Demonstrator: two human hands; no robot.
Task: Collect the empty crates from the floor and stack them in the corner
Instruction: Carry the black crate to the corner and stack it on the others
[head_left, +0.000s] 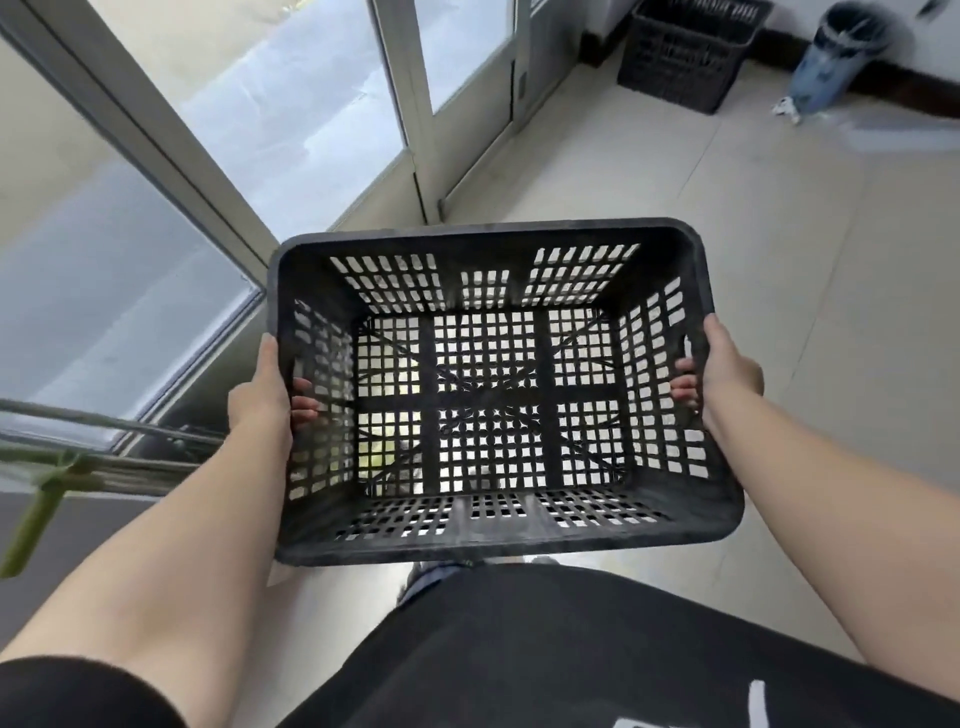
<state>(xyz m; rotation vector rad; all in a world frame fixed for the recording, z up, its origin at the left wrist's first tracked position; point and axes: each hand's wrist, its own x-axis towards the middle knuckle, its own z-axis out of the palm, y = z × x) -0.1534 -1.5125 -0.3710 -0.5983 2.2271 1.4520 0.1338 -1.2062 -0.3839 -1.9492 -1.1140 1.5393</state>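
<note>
Both hands' grip, black unlabelled crate (488, 530)

Tiled entryway: glass doors (291, 119), stacked crates (685, 52).

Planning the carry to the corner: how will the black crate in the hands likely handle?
The carried crate is probably light: its walls and floor are open lattice and it is empty. Likely stiff, since it keeps its shape held only by the left hand and right hand.
</note>
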